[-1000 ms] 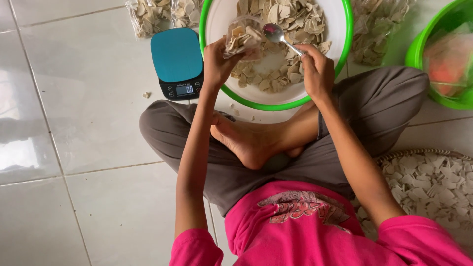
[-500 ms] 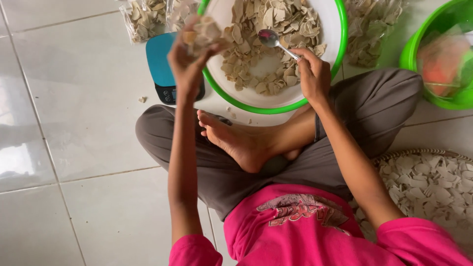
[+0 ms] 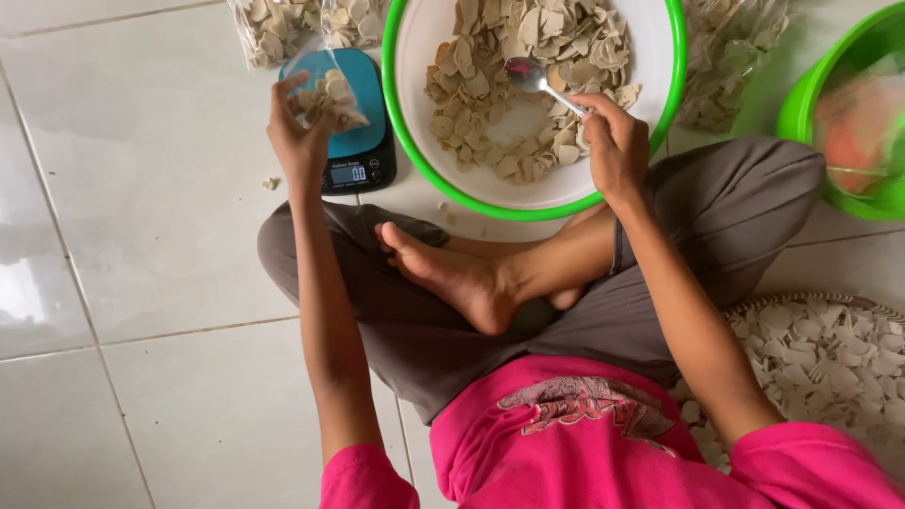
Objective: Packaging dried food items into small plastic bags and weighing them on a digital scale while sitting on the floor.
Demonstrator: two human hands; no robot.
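My left hand (image 3: 300, 141) grips a small clear plastic bag of pale chips (image 3: 330, 97) and holds it over the blue kitchen scale (image 3: 353, 132) on the tiled floor. My right hand (image 3: 615, 143) holds a metal spoon (image 3: 537, 80) with its bowl over the chips in the white basin with a green rim (image 3: 415, 113). The basin lies on the floor just beyond my crossed legs and is partly filled with pale dry chips (image 3: 528, 57).
Filled clear bags of chips lie at the top left (image 3: 283, 28) and to the right of the basin (image 3: 731, 57). A green basin (image 3: 844, 123) sits at the far right. A woven tray of white chips (image 3: 830, 358) lies by my right knee.
My left hand carried the bag of chips from over the basin leftward to above the scale. The right hand with the spoon stayed at the basin.
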